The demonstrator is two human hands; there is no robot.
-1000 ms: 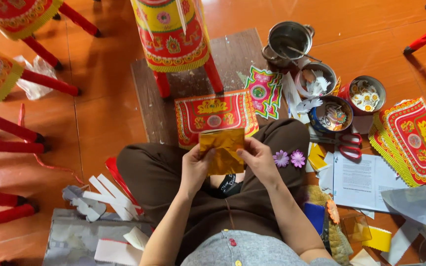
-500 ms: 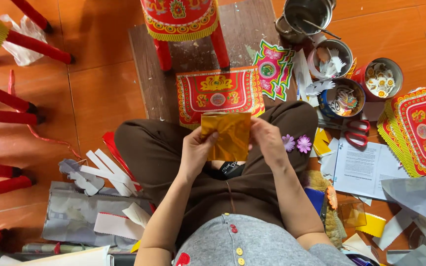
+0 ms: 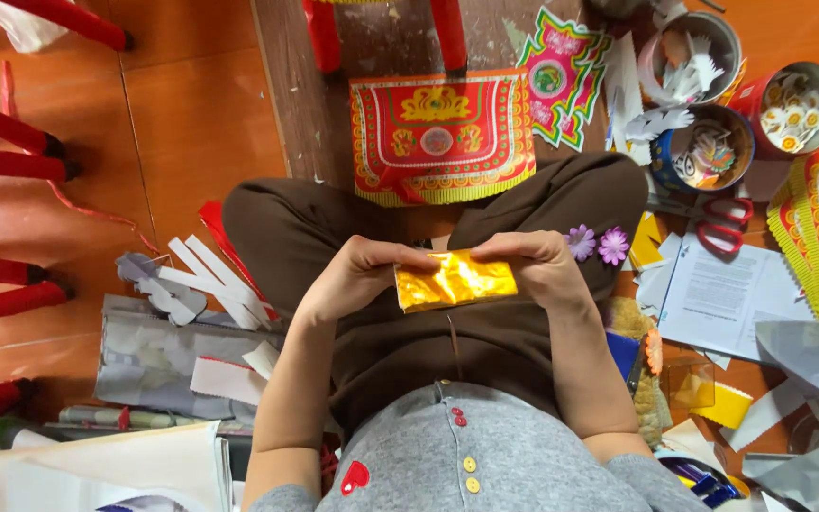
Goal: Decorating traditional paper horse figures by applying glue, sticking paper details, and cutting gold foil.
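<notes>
Two hands meet at the frame's centre, over the lap: the left hand (image 3: 357, 275) pinches the left end of a folded gold foil sheet (image 3: 454, 282), the right hand (image 3: 535, 268) its right end. Folding seems under way; next likely calls for creasing flat along its length. Its long axis runs left-right, slightly tilted, below the red paper panel (image 3: 440, 137).

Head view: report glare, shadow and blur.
Head view: bright glare patches on the crinkled gold foil between left hand and right hand; light even, shadows soft on the orange floor; hands and foil sharp; red stool legs at the edge look splayed.
</notes>
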